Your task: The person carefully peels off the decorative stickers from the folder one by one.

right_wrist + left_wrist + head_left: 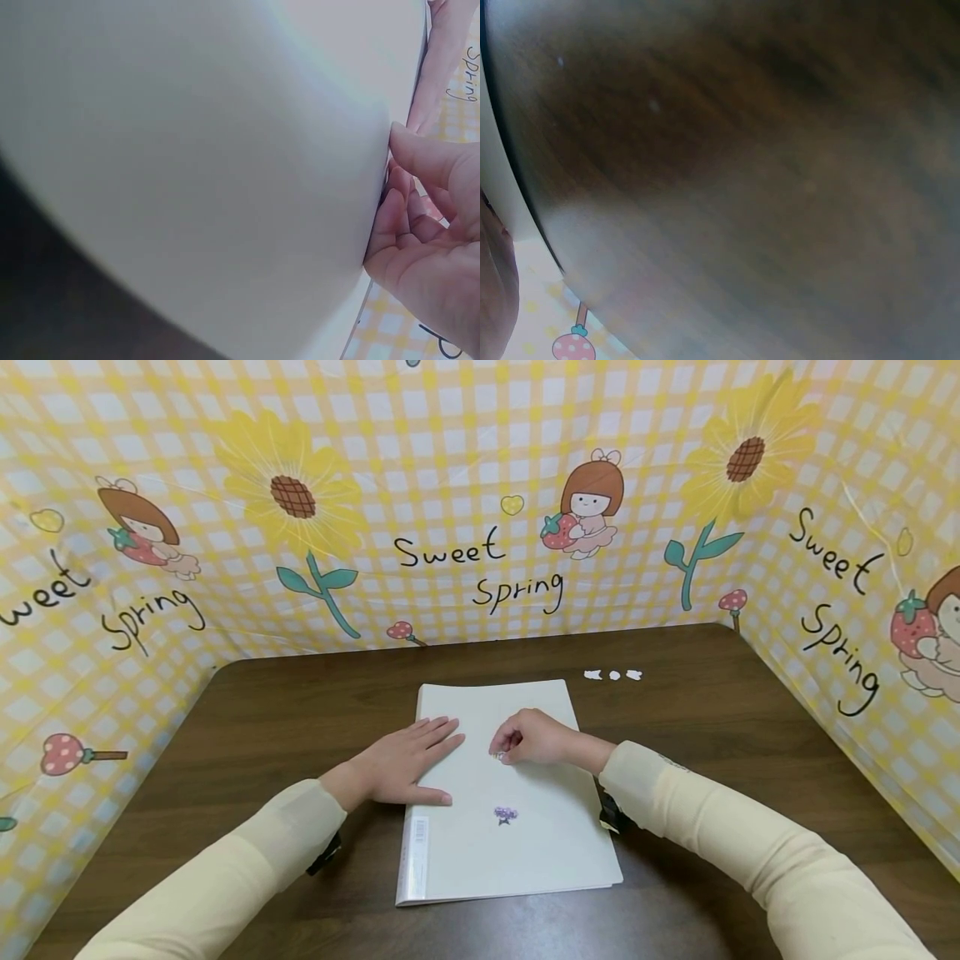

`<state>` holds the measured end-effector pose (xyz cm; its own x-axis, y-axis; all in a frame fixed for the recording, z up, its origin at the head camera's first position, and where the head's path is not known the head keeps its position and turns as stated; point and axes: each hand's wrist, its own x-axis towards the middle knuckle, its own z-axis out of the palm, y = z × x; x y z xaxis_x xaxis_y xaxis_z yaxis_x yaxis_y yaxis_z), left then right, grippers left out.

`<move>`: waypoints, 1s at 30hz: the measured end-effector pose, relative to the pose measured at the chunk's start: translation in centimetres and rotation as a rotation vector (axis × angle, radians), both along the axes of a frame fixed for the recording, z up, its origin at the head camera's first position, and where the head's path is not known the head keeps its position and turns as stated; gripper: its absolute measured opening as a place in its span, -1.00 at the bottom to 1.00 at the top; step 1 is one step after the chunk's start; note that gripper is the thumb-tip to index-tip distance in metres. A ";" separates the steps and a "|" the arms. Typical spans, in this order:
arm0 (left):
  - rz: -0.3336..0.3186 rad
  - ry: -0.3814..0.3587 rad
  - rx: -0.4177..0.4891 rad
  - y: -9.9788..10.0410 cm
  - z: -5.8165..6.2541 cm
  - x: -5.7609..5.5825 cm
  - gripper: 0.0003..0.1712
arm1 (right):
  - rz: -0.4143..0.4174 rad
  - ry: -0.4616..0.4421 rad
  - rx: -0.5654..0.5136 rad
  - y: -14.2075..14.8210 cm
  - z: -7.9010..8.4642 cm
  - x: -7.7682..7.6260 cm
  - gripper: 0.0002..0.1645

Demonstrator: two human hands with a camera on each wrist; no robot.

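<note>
A white folder (517, 860) lies on the dark wooden table, with a label at its lower left. Spread flat over its left edge, my left hand (408, 764) rests with straight fingers. My right hand (536, 739) is on the folder's upper middle, fingers curled. Its thumb and forefinger pinch a small pale piece (498, 757), mostly hidden by the fingertips. Below it on the folder lies a small purple ornament (505, 815) with a dark pointed part. In the right wrist view the right hand (435, 217) touches the folder's surface; the pale piece cannot be made out there.
Three small white pieces (615, 675) lie in a row on the table (300, 693) beyond the folder's upper right corner. A yellow checked cloth (450, 468) with flowers and lettering hangs round the back and sides. The left wrist view shows mostly blurred tabletop (742, 187).
</note>
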<state>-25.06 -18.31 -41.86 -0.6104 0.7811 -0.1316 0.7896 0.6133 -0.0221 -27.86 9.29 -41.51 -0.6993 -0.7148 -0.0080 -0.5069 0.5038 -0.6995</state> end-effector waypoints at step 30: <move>0.009 -0.015 0.000 0.0 0.1 0.0 0.15 | -0.032 -0.167 -0.075 0.8 0.4 0.1 -0.91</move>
<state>-25.01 -18.29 -41.74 -0.6156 0.7754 -0.1408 0.7840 0.6207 -0.0099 -27.75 10.12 -41.11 -0.7148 -0.6955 -0.0734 -0.3650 0.4606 -0.8091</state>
